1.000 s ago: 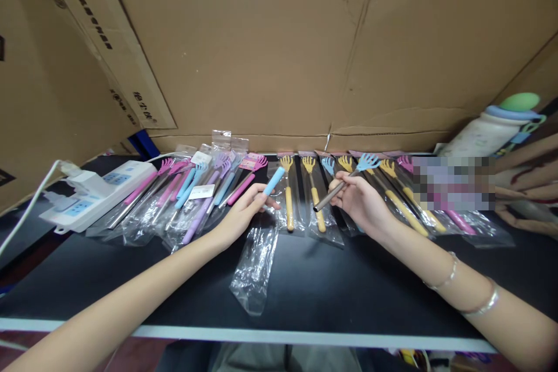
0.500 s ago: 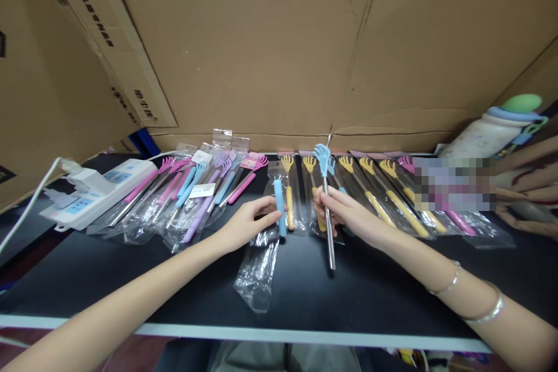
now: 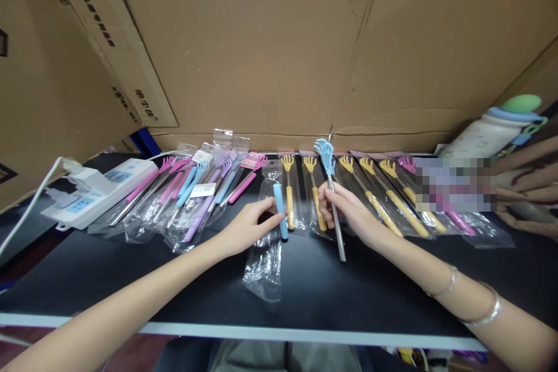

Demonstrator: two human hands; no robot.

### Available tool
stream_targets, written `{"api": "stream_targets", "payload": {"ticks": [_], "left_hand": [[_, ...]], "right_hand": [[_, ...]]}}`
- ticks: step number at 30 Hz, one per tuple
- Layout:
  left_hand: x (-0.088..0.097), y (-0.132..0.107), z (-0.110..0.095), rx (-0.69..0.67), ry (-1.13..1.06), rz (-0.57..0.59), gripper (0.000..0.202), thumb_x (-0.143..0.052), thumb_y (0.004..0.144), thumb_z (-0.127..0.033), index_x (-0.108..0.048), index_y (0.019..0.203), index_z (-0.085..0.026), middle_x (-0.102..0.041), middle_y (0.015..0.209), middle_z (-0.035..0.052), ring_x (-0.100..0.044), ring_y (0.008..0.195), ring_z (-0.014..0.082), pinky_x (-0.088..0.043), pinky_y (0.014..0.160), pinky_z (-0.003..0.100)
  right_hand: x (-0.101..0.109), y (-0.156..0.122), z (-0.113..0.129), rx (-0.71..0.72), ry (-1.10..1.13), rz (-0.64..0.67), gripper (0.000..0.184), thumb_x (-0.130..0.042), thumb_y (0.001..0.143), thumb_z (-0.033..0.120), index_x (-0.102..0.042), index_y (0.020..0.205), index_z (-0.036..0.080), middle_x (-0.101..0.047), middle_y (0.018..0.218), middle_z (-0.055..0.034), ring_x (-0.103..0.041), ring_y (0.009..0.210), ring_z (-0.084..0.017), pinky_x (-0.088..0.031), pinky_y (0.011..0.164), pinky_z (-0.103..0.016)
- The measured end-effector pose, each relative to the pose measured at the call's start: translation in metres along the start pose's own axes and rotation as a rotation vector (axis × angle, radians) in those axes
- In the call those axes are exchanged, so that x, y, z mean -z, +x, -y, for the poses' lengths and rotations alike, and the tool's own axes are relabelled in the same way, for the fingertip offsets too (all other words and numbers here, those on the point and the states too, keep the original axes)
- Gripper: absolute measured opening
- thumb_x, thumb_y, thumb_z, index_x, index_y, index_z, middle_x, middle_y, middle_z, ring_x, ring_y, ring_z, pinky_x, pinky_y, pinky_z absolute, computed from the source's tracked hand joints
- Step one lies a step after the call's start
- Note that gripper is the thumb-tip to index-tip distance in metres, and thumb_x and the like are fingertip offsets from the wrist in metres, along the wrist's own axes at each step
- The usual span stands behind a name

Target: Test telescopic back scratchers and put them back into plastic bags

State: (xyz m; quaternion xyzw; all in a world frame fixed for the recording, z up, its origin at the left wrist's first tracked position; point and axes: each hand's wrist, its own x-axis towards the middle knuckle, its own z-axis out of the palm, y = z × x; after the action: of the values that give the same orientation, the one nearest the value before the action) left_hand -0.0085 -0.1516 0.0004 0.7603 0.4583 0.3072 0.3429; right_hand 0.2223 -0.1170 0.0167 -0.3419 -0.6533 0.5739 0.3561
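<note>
My left hand pinches a light blue handle sleeve, held nearly upright. A clear plastic bag lies under and in front of that hand; whether the fingers also grip it is hidden. In my right hand is a back scratcher with a light blue claw head pointing up and a bare metal rod angled down toward me. The sleeve and the rod are apart. Bagged yellow back scratchers lie in a row just behind both hands.
Bagged pink, purple and blue back scratchers are piled at the left, beside a white power strip. At the right stand a bottle and another person's hands. Cardboard walls the back of the black table.
The back scratcher's rod has tilted, its lower end swinging right and slightly up. The blue sleeve leans a little more, and the clear bag has shifted slightly right.
</note>
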Motion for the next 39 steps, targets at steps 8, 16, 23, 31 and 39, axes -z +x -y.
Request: {"api": "stream_targets", "payload": {"ticks": [8, 16, 23, 31, 39], "left_hand": [[0.009, 0.0, -0.004, 0.035, 0.063, -0.073, 0.024, -0.044, 0.088, -0.038, -0.058, 0.09, -0.018, -0.064, 0.09, 0.0043, -0.058, 0.091, 0.0212, -0.042, 0.089, 0.037], [-0.005, -0.005, -0.009, 0.031, -0.398, 0.045, 0.016, -0.047, 0.086, -0.033, -0.052, 0.087, -0.018, -0.062, 0.085, 0.0022, -0.059, 0.087, 0.0186, -0.045, 0.085, 0.032], [-0.007, -0.005, -0.006, 0.05, -0.454, 0.099, 0.03, -0.054, 0.085, -0.034, -0.053, 0.109, -0.017, -0.062, 0.106, 0.0071, -0.061, 0.096, 0.0209, -0.046, 0.091, 0.036], [-0.007, -0.002, 0.001, 0.153, -0.421, 0.005, 0.035, -0.062, 0.079, -0.039, -0.053, 0.102, -0.014, -0.059, 0.074, 0.0011, -0.061, 0.067, 0.0156, -0.054, 0.067, 0.031], [-0.006, 0.0, -0.004, 0.208, -0.488, -0.001, 0.04, -0.061, 0.078, -0.045, -0.057, 0.105, -0.016, -0.06, 0.081, 0.0016, -0.059, 0.073, 0.0145, -0.051, 0.063, 0.025]], "right_hand": [[-0.004, -0.003, 0.003, 0.019, -0.1, 0.002, 0.027, -0.037, 0.091, 0.047, -0.043, 0.098, 0.022, -0.041, 0.058, 0.0073, -0.031, 0.045, -0.008, -0.02, 0.037, -0.02], [-0.034, -0.003, 0.015, 0.069, 0.007, -0.069, 0.031, -0.036, 0.092, 0.044, -0.041, 0.072, 0.02, -0.05, 0.065, 0.0027, -0.043, 0.059, -0.01, -0.038, 0.059, -0.024], [-0.068, 0.018, 0.023, -0.141, 0.252, -0.114, 0.026, -0.043, 0.087, 0.047, -0.05, 0.087, 0.022, -0.048, 0.071, 0.0034, -0.048, 0.055, -0.01, -0.036, 0.042, -0.02], [-0.086, 0.028, 0.022, -0.106, 0.298, -0.074, 0.027, -0.05, 0.085, 0.044, -0.055, 0.102, 0.024, -0.046, 0.071, 0.0034, -0.05, 0.055, -0.01, -0.043, 0.041, -0.022], [-0.058, 0.034, 0.015, 0.098, -0.072, -0.029, 0.03, -0.048, 0.088, 0.035, -0.056, 0.114, 0.022, -0.06, 0.111, -0.0049, -0.055, 0.107, -0.017, -0.045, 0.092, -0.034]]}}
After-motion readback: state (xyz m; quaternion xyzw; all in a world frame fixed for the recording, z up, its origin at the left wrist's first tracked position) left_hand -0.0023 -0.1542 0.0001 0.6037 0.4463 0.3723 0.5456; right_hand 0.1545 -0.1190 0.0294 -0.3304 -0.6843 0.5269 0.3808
